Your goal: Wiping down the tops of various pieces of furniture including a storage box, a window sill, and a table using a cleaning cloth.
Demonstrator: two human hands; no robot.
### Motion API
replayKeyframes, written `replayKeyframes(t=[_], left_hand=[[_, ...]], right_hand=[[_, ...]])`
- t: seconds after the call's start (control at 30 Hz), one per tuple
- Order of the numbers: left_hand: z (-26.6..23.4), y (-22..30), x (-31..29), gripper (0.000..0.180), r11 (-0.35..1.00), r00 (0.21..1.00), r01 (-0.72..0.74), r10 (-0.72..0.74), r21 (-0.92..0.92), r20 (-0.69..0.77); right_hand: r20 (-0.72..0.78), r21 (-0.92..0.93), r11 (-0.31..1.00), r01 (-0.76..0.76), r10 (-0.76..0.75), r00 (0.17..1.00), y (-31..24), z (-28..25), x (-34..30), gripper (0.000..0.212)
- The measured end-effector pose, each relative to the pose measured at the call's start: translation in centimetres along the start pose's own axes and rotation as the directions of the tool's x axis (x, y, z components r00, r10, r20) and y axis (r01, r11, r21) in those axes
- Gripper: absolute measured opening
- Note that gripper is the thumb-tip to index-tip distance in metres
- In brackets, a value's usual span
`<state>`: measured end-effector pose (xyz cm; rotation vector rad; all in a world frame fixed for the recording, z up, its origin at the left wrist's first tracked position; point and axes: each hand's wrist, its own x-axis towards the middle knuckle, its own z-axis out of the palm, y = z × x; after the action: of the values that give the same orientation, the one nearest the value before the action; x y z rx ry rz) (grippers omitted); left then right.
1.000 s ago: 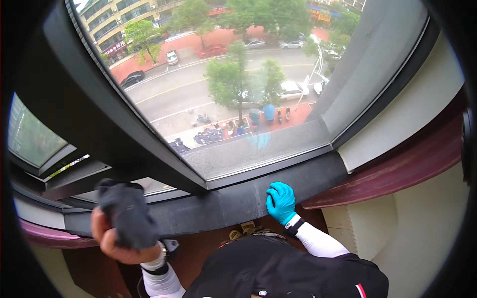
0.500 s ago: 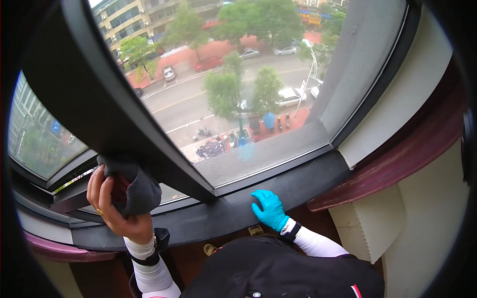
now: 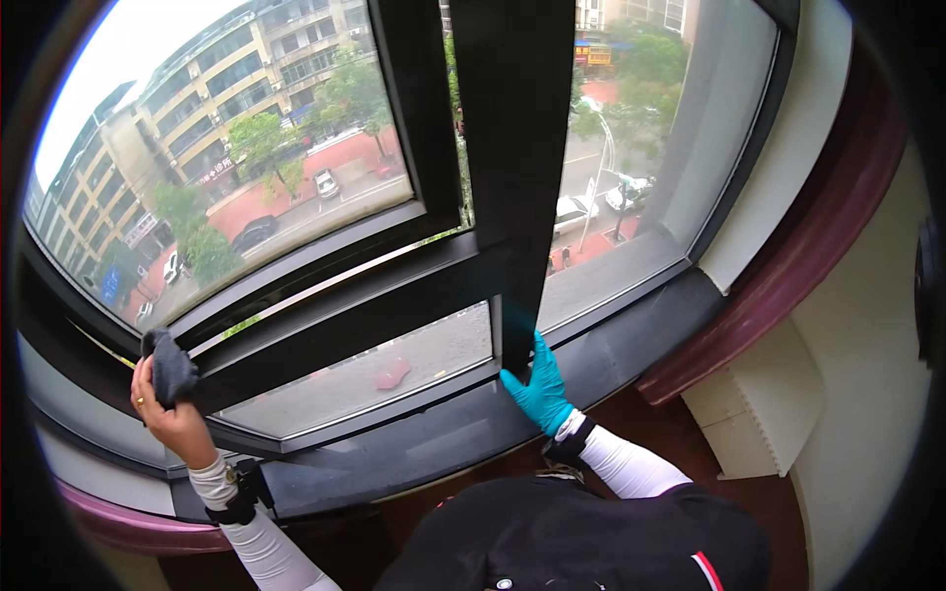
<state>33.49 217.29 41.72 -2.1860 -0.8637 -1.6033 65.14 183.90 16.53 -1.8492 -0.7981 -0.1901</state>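
My bare left hand (image 3: 169, 412), with a ring on one finger, is closed on a dark grey cloth (image 3: 171, 368). It holds the cloth up against the window frame near the lower left corner. A teal glove covers my right hand (image 3: 541, 386). That hand rests at the foot of the thick black upright (image 3: 517, 177), thumb and fingers apart, fingertips pointing up along it. Left of the upright is a tilted, opened window sash (image 3: 429, 128). Below the sash, a black crossbar (image 3: 345, 307) runs over a low glass pane (image 3: 384, 372).
A dark sill (image 3: 404, 448) curves along under the window. At the right are a maroon curved trim (image 3: 769, 286) and a cream panel (image 3: 759, 409). Through the glass, far below, show a street, trees (image 3: 261, 148), parked cars and a building (image 3: 217, 79).
My view has swung left. My left hand has carried the cloth from beside the upright to the left along the frame. My right hand has gone from the sill to the upright's foot.
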Motion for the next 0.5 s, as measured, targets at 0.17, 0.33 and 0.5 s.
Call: replayKeyframes(t=[0.17,0.33,0.5], left_hand=[[-0.3,-3.0,0.4,0.048,0.998,0.999,0.03,-0.032,-0.06,-0.042],[1.2,4.3,-0.1,0.04,0.963,0.999,-0.033,0.021,-0.268,-0.05],[0.9,9.0,-1.8,0.037,0.912,0.973,-0.229,0.198,-0.34,-0.122]], right_hand=[[-0.122,-0.052,0.995,0.089,-0.095,0.988,-4.1,-1.3,2.4,0.084],[-0.284,0.098,0.993,0.061,-0.031,0.958,-5.3,-0.2,5.7,0.083],[-0.42,-0.059,0.99,0.127,-0.14,0.897,-6.9,0.8,7.3,0.081]])
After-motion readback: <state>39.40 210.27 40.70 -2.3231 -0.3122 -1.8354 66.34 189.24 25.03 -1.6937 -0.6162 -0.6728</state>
